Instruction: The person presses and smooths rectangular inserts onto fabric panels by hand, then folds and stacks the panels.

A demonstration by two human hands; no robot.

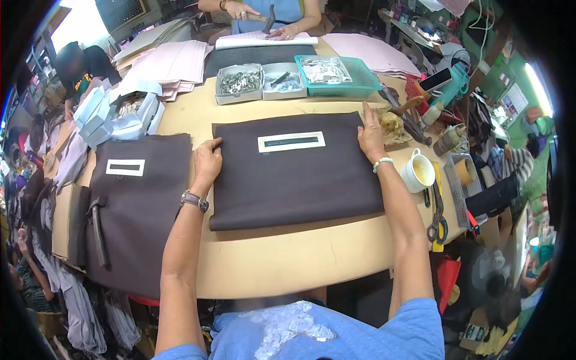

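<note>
A dark brown fabric panel (300, 186) lies on the table in front of me, its near edge folded under. Near its far side is a white rectangular patch (318, 137) around a dark slot. At the panel's left edge my left hand (207, 163) has its fingers curled, gripping the edge. My right hand (371, 137) rests at the opposite edge with fingers stretched forward and thumb by the cloth. A second brown panel (144, 234) with a similar white patch (125, 167) lies to the left, with a hammer (99, 231) on it.
Boxes of metal parts (239, 83) and a teal tray (354, 78) stand beyond the panel. A white cup (418, 171), scissors (438, 222) and a glue bottle (449, 141) are at right. Across the table, a person's hand (243, 11) holds a hammer (269, 19).
</note>
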